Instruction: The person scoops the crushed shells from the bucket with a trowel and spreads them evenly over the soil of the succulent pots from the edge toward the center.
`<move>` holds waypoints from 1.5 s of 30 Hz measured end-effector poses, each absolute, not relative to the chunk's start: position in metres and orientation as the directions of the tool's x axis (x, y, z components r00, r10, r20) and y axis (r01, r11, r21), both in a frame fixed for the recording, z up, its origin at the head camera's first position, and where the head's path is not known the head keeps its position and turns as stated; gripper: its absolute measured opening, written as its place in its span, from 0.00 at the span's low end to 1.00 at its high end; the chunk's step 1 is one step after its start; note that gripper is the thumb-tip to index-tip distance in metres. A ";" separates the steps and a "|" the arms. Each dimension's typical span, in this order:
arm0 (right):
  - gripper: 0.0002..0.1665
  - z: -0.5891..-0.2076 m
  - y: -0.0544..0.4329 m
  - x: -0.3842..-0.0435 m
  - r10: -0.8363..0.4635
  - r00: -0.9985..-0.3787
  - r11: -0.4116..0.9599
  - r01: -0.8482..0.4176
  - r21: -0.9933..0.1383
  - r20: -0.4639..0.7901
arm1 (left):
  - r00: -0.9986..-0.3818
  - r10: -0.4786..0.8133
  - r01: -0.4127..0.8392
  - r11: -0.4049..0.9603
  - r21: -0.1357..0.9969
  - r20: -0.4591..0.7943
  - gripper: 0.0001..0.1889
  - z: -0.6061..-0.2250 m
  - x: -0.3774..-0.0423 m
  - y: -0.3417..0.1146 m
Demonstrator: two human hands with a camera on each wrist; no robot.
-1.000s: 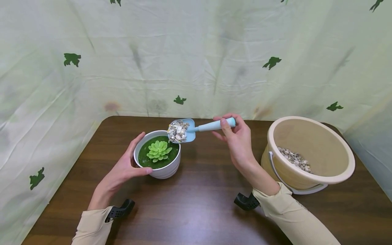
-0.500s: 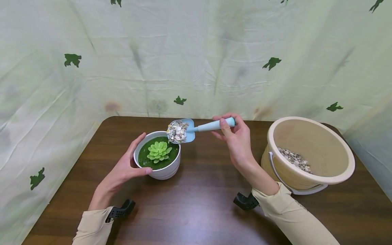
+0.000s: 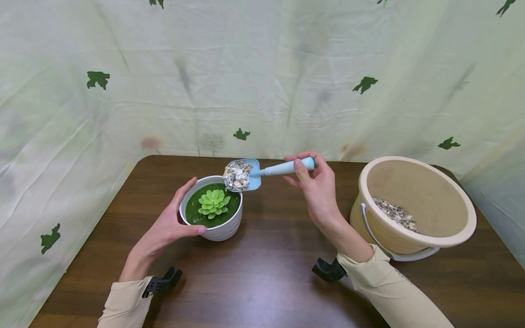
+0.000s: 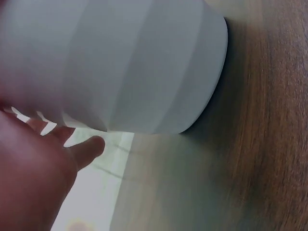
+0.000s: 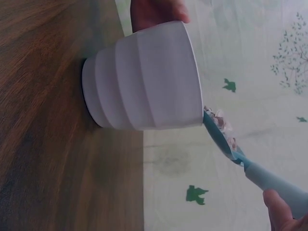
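Observation:
In the head view a white ribbed plant pot stands on the table, with a light green succulent on a dark green surface inside. My left hand holds the pot from its left, thumb at the near rim and fingers along the far side. My right hand grips the pale blue handle of a small hand trowel. Small shells or pebbles are heaped on the trowel's blade. Seen from the right wrist, the blade's tip is right at the pot's rim, the handle slanting away from it.
On the right stands a cream bucket with a grey handle hanging at its front. Similar shells or pebbles lie inside it. Behind the brown wooden table hangs a pale cloth with dark green patches.

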State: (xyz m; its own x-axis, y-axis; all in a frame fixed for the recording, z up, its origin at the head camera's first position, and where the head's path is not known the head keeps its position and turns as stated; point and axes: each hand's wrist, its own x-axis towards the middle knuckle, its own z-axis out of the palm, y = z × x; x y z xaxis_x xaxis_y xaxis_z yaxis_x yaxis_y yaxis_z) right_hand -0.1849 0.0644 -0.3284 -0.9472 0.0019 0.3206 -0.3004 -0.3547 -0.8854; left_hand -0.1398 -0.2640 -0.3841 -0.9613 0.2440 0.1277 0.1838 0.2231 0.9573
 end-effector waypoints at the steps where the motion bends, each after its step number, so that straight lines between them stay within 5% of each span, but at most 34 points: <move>1: 0.09 -0.328 0.064 -0.185 0.000 -0.946 -0.354 -0.302 -0.885 0.323 | -0.960 0.248 0.184 0.219 0.958 0.128 0.56 -0.384 -0.139 -0.264; 45: 0.10 -0.326 0.055 -0.186 -0.022 -0.929 -0.333 -0.342 -0.879 0.369 | -0.955 0.280 0.148 0.173 0.974 0.096 0.55 -0.381 -0.139 -0.267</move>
State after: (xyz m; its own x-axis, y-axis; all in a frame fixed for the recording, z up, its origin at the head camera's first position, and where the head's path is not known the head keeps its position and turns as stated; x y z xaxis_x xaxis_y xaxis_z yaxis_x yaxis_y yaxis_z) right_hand -0.1863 0.0548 -0.3256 -0.9290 -0.0217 0.3694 -0.3417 -0.3330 -0.8788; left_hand -0.1391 -0.2669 -0.3813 -0.9552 0.2802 0.0956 0.1482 0.1733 0.9737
